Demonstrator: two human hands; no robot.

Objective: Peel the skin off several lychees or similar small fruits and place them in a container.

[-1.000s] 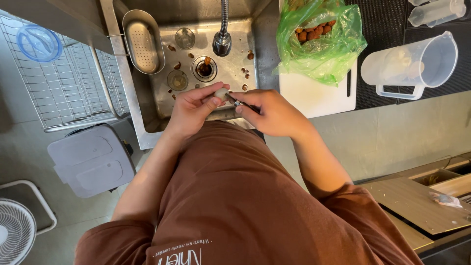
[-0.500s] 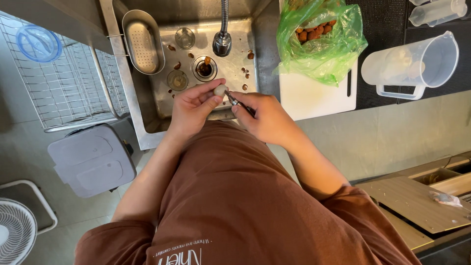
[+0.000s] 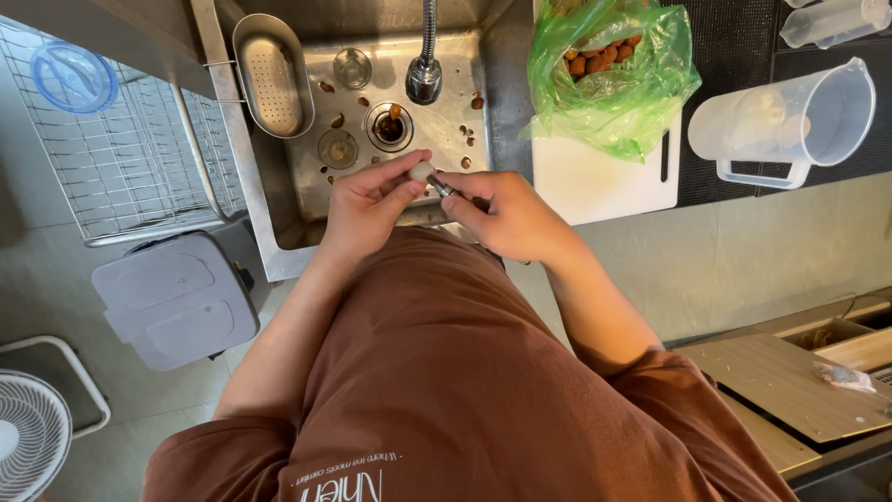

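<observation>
Over the steel sink point(image 3: 269, 251), my left hand point(image 3: 372, 206) pinches a small, pale, peeled round fruit point(image 3: 422, 171) between thumb and fingertips. My right hand point(image 3: 506, 216) grips a thin metal tool point(image 3: 442, 189) whose tip touches the fruit's right side. Both hands meet above the sink's near edge, just in front of my brown shirt. Brown peel scraps point(image 3: 464, 128) lie scattered on the sink floor around the drain point(image 3: 388, 126).
A green plastic bag point(image 3: 609, 79) of brown fruits rests on a white cutting board point(image 3: 604, 181) right of the sink. A clear plastic jug point(image 3: 790, 121) lies further right. A faucet point(image 3: 425, 74), a perforated metal basket point(image 3: 272, 74) and a wire rack point(image 3: 121, 158) are nearby.
My right hand has shifted slightly toward the fruit, bringing the tool tip closer against it. My left hand has turned the fruit a little; the view has barely moved.
</observation>
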